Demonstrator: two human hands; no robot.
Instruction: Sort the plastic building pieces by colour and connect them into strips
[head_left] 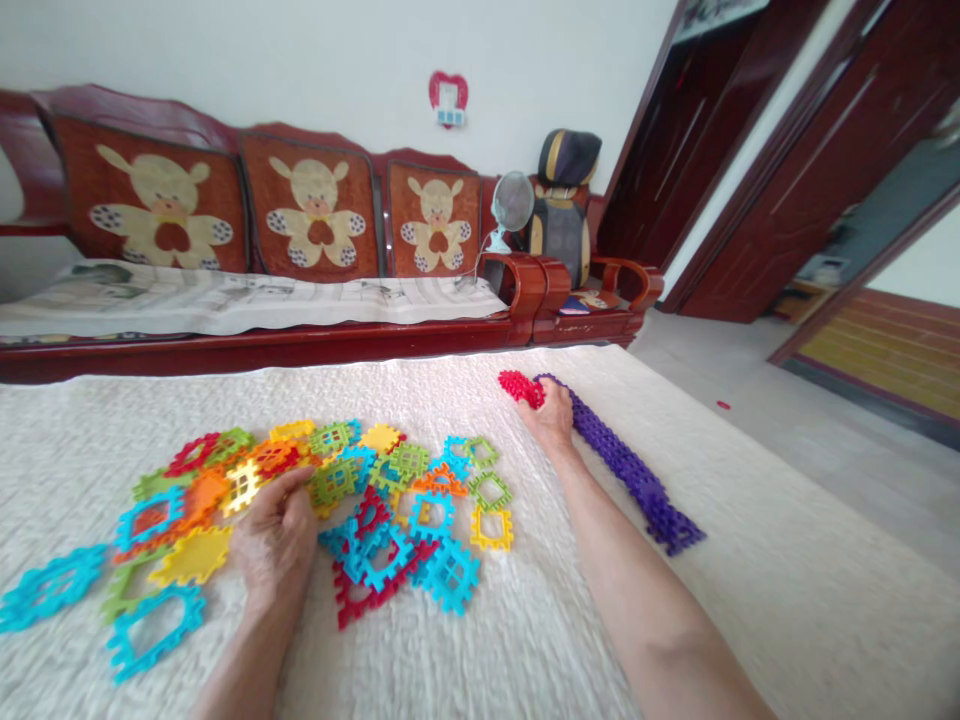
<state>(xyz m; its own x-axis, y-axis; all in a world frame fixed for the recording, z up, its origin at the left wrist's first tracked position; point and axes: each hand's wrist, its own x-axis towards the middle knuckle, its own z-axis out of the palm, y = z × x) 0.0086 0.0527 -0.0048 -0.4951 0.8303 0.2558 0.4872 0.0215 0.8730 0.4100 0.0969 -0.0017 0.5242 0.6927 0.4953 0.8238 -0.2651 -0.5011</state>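
Observation:
Notched plastic building pieces in blue, green, yellow, orange and red lie in a loose pile on the left half of the white table cover. My left hand is over the near side of this pile, its index finger stretched toward the yellow and green pieces and the other fingers curled; no piece shows in it. Further right, my right hand grips a stack of red notched pieces with thumb and fingers. Beside that hand, a long row of purple notched pieces runs toward the near right. My fingers partly cover the red stack.
A quilted white cover lies over the table. Behind stands a red wooden sofa with bear-patterned cushions. A small fan and an armchair are at the back. Tiled floor lies beyond the right edge.

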